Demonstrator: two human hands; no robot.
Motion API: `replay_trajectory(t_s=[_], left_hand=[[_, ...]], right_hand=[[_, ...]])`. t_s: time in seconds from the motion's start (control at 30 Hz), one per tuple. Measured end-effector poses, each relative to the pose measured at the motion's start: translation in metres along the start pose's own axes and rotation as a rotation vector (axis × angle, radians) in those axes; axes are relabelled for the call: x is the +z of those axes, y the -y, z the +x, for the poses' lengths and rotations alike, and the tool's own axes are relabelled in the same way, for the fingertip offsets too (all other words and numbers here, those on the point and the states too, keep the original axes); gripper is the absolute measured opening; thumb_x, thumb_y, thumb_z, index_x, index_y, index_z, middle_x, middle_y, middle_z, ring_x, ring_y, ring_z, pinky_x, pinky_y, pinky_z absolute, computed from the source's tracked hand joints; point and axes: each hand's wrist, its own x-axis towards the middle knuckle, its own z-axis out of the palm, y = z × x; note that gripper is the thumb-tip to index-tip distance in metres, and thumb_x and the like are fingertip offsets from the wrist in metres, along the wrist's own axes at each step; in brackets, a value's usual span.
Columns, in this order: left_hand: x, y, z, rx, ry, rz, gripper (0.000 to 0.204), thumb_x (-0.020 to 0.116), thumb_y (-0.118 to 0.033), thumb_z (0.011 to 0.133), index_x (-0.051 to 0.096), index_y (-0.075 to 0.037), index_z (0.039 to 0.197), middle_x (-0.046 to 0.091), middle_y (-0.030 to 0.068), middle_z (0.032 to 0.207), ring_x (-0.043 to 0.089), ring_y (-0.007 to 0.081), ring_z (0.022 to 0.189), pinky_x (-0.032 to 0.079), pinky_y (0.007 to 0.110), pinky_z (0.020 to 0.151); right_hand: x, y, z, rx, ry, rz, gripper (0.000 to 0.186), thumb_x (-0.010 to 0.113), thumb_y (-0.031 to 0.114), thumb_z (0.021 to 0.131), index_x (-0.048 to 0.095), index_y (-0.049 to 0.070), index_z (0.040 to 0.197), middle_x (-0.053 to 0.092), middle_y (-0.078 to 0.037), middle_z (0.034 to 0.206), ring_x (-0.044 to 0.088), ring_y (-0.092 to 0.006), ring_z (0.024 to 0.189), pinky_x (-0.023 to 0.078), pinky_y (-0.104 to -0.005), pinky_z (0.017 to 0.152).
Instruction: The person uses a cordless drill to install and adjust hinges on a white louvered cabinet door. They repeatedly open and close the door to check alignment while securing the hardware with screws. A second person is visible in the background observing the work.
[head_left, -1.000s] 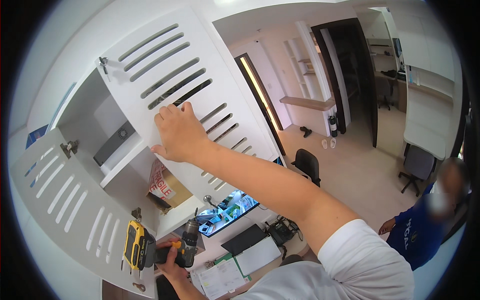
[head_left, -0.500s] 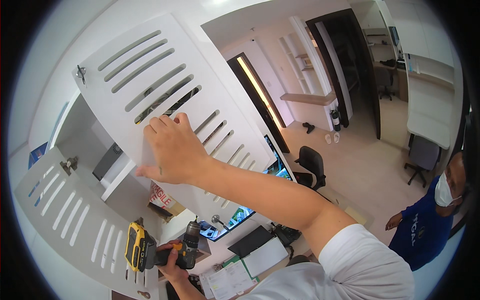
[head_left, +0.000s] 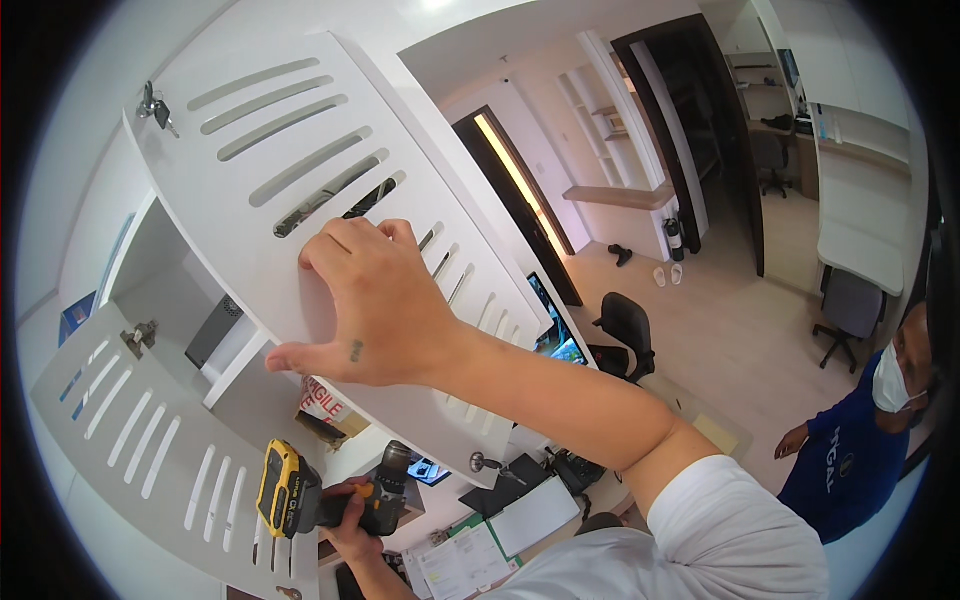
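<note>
My right hand (head_left: 370,300) grips the upright slotted white door panel (head_left: 240,170), its fingers bent into the slots and its thumb out along the left edge. Keys hang from a lock (head_left: 157,108) at the panel's top corner; another lock (head_left: 484,463) sits near the bottom. Lower left, my left hand (head_left: 347,525) is closed on the handle of a yellow and black cordless drill (head_left: 385,478). The drill is in front of a second slotted door (head_left: 145,420), standing open with a hinge (head_left: 140,338). Behind both, the white cabinet (head_left: 160,260) holds a cardboard box (head_left: 345,420).
A desk below bears papers (head_left: 460,560), a telephone (head_left: 570,465) and a monitor (head_left: 555,320), partly hidden by the panel. A masked co-worker (head_left: 840,470) in blue stands at the right. Office chairs (head_left: 625,330), shoes (head_left: 660,275) and a fire extinguisher (head_left: 673,238) are farther back.
The gripped panel has moved nearer, its top corner leftward and its bottom downward and rightward, with my right hand on it. My left hand and drill have shifted only slightly.
</note>
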Motion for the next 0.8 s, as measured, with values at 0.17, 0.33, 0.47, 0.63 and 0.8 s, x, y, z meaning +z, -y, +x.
replay_trajectory(t_s=[0.17, 0.33, 0.47, 0.63, 0.8], left_hand=[[-0.002, 0.001, 0.0, -0.015, 0.01, -0.024, 0.029, 0.075, -0.002, 0.075, 0.066, -0.002, 0.102, 0.074, 0.0209, 0.1, 0.071, 0.0357, 0.103, 0.052, 0.05, 0.103], [-0.002, 0.003, 0.0, -0.027, -0.001, -0.007, 0.028, 0.076, -0.003, 0.075, 0.066, -0.002, 0.102, 0.074, 0.0204, 0.1, 0.071, 0.0353, 0.103, 0.052, 0.05, 0.103], [-0.001, 0.008, 0.002, -0.014, 0.032, -0.029, 0.028, 0.077, -0.004, 0.077, 0.066, -0.003, 0.102, 0.074, 0.0201, 0.1, 0.071, 0.0351, 0.103, 0.052, 0.05, 0.104], [0.0, 0.01, 0.006, -0.031, 0.097, -0.027, 0.031, 0.075, -0.005, 0.08, 0.065, -0.003, 0.109, 0.072, 0.0204, 0.108, 0.068, 0.0343, 0.11, 0.05, 0.05, 0.107], [-0.001, 0.001, 0.011, -0.015, 0.217, 0.038, 0.028, 0.072, -0.008, 0.087, 0.064, -0.003, 0.113, 0.071, 0.0206, 0.114, 0.066, 0.0352, 0.114, 0.048, 0.05, 0.11]], right_hand=[[-0.01, -0.004, -0.001, 0.017, -0.021, 0.037, 0.077, 0.089, 0.064, 0.07, 0.064, 0.002, 0.107, 0.062, -0.01, 0.103, 0.059, -0.0277, 0.097, 0.037, -0.0428, 0.095], [-0.023, -0.008, 0.0, 0.005, -0.014, 0.061, 0.079, 0.086, 0.066, 0.072, 0.065, 0.0, 0.11, 0.063, -0.012, 0.105, 0.06, -0.0298, 0.102, 0.038, -0.0438, 0.097], [-0.033, -0.013, 0.002, 0.022, 0.02, 0.123, 0.082, 0.084, 0.069, 0.072, 0.065, -0.001, 0.112, 0.063, -0.013, 0.106, 0.06, -0.031, 0.105, 0.039, -0.0444, 0.096], [-0.009, -0.009, -0.007, 0.012, -0.069, 0.07, 0.081, 0.084, 0.067, 0.069, 0.066, -0.002, 0.107, 0.063, -0.015, 0.104, 0.06, -0.0314, 0.105, 0.039, -0.0449, 0.095], [0.008, -0.005, -0.014, 0.048, -0.134, 0.076, 0.076, 0.085, 0.065, 0.068, 0.065, -0.001, 0.101, 0.063, -0.015, 0.102, 0.06, -0.0319, 0.103, 0.04, -0.0464, 0.094]])
